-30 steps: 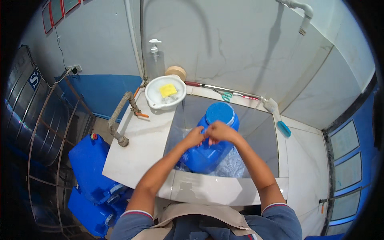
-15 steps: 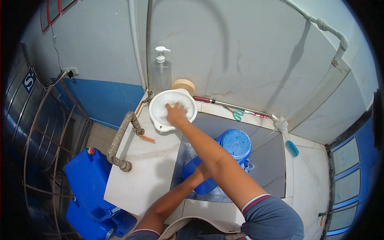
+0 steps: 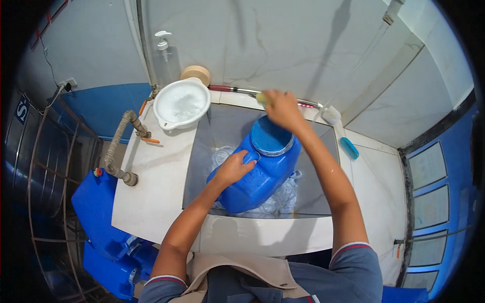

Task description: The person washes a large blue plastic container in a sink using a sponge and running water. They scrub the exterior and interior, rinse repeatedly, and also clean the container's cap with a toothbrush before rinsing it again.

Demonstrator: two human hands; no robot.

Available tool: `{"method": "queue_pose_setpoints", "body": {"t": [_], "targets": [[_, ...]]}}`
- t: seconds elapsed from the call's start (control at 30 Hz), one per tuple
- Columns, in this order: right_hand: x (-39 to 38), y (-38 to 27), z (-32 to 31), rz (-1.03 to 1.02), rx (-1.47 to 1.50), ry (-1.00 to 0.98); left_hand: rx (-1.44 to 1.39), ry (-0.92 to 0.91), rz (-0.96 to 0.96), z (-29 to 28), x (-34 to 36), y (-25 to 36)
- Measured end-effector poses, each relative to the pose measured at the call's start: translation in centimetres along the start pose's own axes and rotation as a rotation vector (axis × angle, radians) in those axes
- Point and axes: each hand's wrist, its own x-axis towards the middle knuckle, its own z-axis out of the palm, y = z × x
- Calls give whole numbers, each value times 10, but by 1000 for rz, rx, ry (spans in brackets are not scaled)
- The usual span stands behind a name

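Note:
A wet blue plastic container (image 3: 260, 177) with a wide round blue top (image 3: 273, 135) leans in the grey sink. My left hand (image 3: 233, 168) is closed around the handle near its neck. Just above the top, my right hand (image 3: 284, 110) pinches a small yellow-green sponge (image 3: 262, 98). Crumpled whitish, stringy material (image 3: 283, 197) lies beneath the container, partly hidden by it. To the left of the sink, a white basin (image 3: 166, 120) holds sudsy water.
A pump bottle (image 3: 165, 60) and a beige round object (image 3: 196, 74) stand behind the basin. A long-handled brush (image 3: 331, 115) lies along the back ledge, a teal brush (image 3: 349, 148) at right. Pipework (image 3: 120, 144) rises at left; blue containers (image 3: 96, 212) sit below.
My right hand has left the basin and moved right, over the container, with the sponge now visible in it. My left hand shows on the handle, and the container sits at a different tilt.

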Motion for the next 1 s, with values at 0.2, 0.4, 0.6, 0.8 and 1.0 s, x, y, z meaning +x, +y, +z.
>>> {"method": "queue_pose_setpoints", "body": {"t": [0.2, 0.4, 0.6, 0.8, 1.0], "targets": [[-114, 5, 30, -319, -97, 150, 298, 80, 109, 15, -4, 6], [-96, 23, 33, -206, -115, 264, 521, 42, 241, 37, -1, 33], [-83, 55, 8, -67, -178, -40, 772, 161, 375, 47, -17, 42], [-96, 32, 21, -450, 22, -288, 807, 175, 428, 43, -33, 32], [-78, 8, 41, -474, 51, -355, 844, 143, 298, 32, -24, 22]]}}
